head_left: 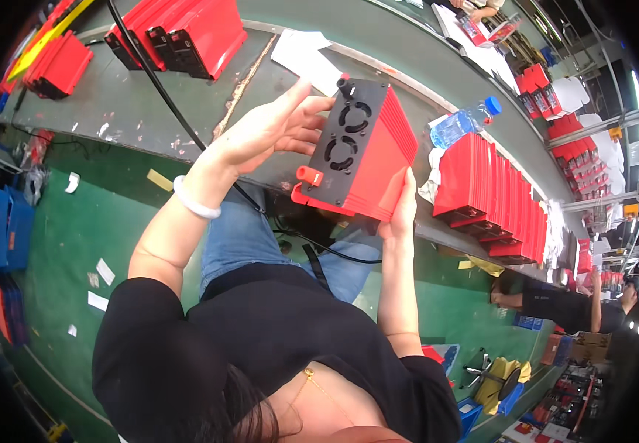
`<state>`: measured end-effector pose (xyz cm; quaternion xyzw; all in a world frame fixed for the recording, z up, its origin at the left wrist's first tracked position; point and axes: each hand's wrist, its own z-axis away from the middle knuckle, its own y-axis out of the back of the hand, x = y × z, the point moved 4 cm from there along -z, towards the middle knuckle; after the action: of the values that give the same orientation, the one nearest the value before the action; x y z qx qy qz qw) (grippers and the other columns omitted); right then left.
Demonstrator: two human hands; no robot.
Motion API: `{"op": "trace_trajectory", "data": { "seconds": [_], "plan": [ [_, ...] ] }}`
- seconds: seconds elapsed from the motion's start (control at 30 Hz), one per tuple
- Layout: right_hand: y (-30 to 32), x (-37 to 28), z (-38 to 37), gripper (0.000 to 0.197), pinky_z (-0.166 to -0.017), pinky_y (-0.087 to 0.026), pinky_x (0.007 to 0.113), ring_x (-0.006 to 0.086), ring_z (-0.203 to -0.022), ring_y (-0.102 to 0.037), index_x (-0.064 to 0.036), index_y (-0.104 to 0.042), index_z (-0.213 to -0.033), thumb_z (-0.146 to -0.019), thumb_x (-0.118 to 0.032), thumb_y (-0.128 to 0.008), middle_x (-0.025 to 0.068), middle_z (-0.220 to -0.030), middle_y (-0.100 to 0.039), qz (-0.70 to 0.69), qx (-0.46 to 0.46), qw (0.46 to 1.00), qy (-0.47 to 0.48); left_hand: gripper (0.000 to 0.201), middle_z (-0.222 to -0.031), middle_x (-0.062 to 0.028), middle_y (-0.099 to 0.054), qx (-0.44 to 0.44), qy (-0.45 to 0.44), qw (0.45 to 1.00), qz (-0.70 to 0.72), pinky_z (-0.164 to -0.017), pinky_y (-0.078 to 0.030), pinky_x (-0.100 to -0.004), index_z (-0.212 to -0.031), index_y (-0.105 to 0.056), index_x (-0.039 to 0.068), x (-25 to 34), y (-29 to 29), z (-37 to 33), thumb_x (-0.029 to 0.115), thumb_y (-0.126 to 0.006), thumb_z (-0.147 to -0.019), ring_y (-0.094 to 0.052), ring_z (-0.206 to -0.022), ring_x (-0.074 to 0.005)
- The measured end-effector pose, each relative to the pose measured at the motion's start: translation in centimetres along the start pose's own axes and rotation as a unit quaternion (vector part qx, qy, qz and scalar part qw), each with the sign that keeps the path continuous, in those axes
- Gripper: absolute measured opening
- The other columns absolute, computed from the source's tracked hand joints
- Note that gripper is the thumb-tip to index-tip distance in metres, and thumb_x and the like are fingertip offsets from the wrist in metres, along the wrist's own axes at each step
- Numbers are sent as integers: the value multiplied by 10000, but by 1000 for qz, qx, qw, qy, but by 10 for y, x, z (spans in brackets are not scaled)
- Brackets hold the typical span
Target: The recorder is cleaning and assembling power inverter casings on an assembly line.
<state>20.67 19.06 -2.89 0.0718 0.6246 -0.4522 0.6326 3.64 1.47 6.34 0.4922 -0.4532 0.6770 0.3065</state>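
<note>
A red power inverter (382, 155) with a finned case is held tilted above the bench edge, over my lap. Its black end panel carries two round fan grilles, with a red terminal at the lower corner and a dark one at the upper corner. My right hand (399, 210) grips the case at its lower right corner, thumb along the side. My left hand (279, 129) is open at the panel's left edge, fingers apart and stretched toward the inverter; whether the fingertips touch it is hard to tell.
Several red inverters (493, 196) stand in a row on the bench at right; more red inverters (179, 37) stand at far left. A water bottle (459, 127) and white paper (304, 59) lie on the bench. A black cable (160, 88) crosses it. Other people work beyond.
</note>
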Motion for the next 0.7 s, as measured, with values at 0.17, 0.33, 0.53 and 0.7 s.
{"op": "trace_trajectory", "data": {
  "seconds": [0.17, 0.33, 0.53, 0.7],
  "plan": [
    [6, -4, 1, 545, -982, -490, 382, 220, -1171, -582, -50, -452, -1368, -1011, -460, -412, 96, -1320, -567, 9, 36, 999, -11, 910, -1270, -159, -561, 0, -8, 1000, 5, -962, -446, -311, -1450, -374, -26, -2, -6, -7, 714, -369, -921, -563, -1109, -209],
    [11, -4, -1, 547, -976, -496, 382, 226, -1160, -589, -47, -444, -1369, -1012, -459, -406, 99, -1319, -567, 5, 50, 998, -23, 946, -1226, -150, -570, -6, -19, 1000, 7, -939, -449, -305, -1441, -375, -44, -5, -5, -12, 733, -389, -902, -567, -1065, -187],
    [-1, -2, -2, 544, -958, -498, 378, 228, -1127, -610, -45, -483, -1340, -1005, -469, -417, 106, -1289, -588, 13, 46, 998, -40, 968, -1294, -187, -533, 20, -3, 1000, 6, -985, -428, -320, -1446, -353, -57, -19, 11, -15, 737, -399, -895, -547, -1153, -212],
    [2, 3, -28, 536, -949, -509, 371, 225, -1134, -602, -31, -457, -1368, -1018, -435, -425, 118, -1310, -573, 47, 8, 998, -33, 898, -1304, -169, -546, 79, -2, 997, -2, -1018, -404, -336, -1441, -368, -40, -32, 28, -20, 698, -365, -931, -535, -1192, -229]
  ]
}}
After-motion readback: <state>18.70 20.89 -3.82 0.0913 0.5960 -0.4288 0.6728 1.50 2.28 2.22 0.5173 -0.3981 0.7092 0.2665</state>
